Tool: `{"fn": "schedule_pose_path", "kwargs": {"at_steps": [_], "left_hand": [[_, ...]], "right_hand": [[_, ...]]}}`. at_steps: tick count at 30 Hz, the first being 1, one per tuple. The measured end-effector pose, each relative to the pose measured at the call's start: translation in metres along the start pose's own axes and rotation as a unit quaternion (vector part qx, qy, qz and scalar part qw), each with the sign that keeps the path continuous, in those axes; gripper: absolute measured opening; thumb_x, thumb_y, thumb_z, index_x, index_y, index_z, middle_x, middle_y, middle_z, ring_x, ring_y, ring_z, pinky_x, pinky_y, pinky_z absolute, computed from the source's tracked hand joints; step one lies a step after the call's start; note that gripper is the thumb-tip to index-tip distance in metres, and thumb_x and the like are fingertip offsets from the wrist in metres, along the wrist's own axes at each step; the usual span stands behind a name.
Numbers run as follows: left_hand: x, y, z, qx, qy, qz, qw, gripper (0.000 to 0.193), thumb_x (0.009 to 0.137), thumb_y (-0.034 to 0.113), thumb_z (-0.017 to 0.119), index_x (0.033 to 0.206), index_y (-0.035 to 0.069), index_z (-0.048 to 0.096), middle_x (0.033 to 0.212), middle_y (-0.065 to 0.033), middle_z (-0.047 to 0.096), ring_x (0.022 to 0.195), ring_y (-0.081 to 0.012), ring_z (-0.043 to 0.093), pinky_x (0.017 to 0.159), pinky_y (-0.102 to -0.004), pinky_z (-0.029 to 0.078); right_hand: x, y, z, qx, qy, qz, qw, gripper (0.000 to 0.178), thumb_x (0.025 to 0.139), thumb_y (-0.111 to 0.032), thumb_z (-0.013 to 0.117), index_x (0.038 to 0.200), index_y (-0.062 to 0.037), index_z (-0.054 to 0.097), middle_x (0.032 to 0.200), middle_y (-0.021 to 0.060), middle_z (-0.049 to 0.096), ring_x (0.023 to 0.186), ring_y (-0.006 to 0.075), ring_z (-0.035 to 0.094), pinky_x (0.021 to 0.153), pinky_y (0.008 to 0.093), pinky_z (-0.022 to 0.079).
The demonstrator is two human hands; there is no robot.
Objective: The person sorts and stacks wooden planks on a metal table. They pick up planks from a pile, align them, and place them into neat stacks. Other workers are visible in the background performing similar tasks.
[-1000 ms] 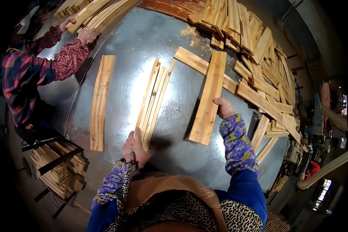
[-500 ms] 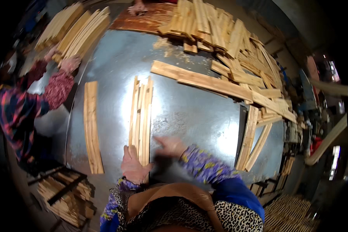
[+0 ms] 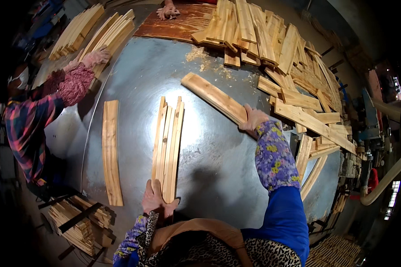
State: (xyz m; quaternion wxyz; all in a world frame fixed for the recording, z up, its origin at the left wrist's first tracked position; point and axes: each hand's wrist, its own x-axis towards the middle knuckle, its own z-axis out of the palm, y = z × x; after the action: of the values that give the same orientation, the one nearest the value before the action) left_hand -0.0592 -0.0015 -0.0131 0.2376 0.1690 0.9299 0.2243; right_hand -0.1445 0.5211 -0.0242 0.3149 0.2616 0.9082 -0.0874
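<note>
Several narrow wooden slats (image 3: 168, 147) stand on edge side by side on the grey metal table (image 3: 218, 164), their far ends uneven. At their near end my left hand (image 3: 157, 200) is closed round them, thumb on the right side and fingers on the left. My right arm reaches out to the far right, where my right hand (image 3: 255, 120) grips the near end of a wooden board (image 3: 214, 96) lying slantwise on the table. The fingertips under that board are hidden.
A flat plank (image 3: 111, 151) lies at the left. Loose boards (image 3: 272, 40) are heaped at the far right, with sawdust (image 3: 199, 55) beside them. Another board (image 3: 309, 122) slants along the right. At the left a co-worker's gloved hands (image 3: 93, 57) touch stacked slats (image 3: 78, 29).
My right hand has moved from beside the slats to the far right and taken hold of the board. That board now lies at a steeper slant. My left hand stays at the slats.
</note>
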Motion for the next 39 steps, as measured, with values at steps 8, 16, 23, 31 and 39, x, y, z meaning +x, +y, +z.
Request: {"fn": "schedule_pose_path", "kwargs": {"at_steps": [8,16,23,31,39], "left_hand": [[-0.008,-0.01,0.011,0.013,0.028,0.033,0.999,0.115,0.081,0.055,0.09,0.168,0.001,0.038,0.157,-0.0324,0.049,0.134,-0.0513,0.061,0.108,-0.056,0.057],[-0.014,-0.013,0.011,0.008,0.016,0.0,1.0,0.112,0.081,0.053,0.087,0.169,0.003,0.037,0.162,-0.0271,0.045,0.134,-0.0463,0.062,0.109,-0.0528,0.057],[-0.017,-0.021,0.015,-0.017,0.001,0.003,1.0,0.12,0.086,0.07,0.08,0.173,-0.001,0.037,0.177,-0.0371,0.034,0.161,-0.0496,0.042,0.13,-0.0515,0.039],[-0.01,0.012,0.029,0.107,0.011,-0.017,0.994,0.127,0.075,0.078,0.08,0.175,0.009,0.04,0.184,-0.0225,0.03,0.169,-0.0514,0.021,0.134,-0.0682,0.016],[-0.011,0.016,0.029,0.114,0.114,0.055,0.985,0.113,0.064,0.058,0.096,0.153,-0.003,0.061,0.163,-0.0342,0.051,0.149,-0.0579,0.046,0.124,-0.0656,0.038]], "right_hand": [[-0.107,-0.033,0.162,0.834,-0.258,-0.087,0.479,0.084,0.084,-0.056,0.093,0.142,-0.0025,0.067,0.111,0.019,0.08,0.097,0.0351,0.081,0.084,0.0493,0.071],[-0.174,-0.09,0.2,0.861,-0.217,-0.074,0.454,0.084,0.088,-0.055,0.091,0.148,-0.0034,0.063,0.12,0.0212,0.079,0.107,0.0368,0.08,0.092,0.0531,0.069],[-0.213,-0.188,0.211,0.427,-0.089,-0.142,0.889,0.108,0.107,-0.076,0.056,0.178,0.0009,0.026,0.172,0.0306,0.049,0.16,0.0431,0.048,0.134,0.0424,0.033],[-0.16,-0.147,0.205,0.334,-0.072,-0.225,0.912,0.102,0.103,-0.082,0.054,0.168,-0.0025,0.051,0.161,0.0353,0.058,0.152,0.0482,0.055,0.128,0.0485,0.041],[0.012,-0.019,0.033,-0.002,0.267,-0.072,0.961,0.11,0.082,-0.041,0.089,0.174,-0.0112,0.037,0.171,0.0281,0.045,0.156,0.048,0.045,0.127,0.0535,0.045]]}}
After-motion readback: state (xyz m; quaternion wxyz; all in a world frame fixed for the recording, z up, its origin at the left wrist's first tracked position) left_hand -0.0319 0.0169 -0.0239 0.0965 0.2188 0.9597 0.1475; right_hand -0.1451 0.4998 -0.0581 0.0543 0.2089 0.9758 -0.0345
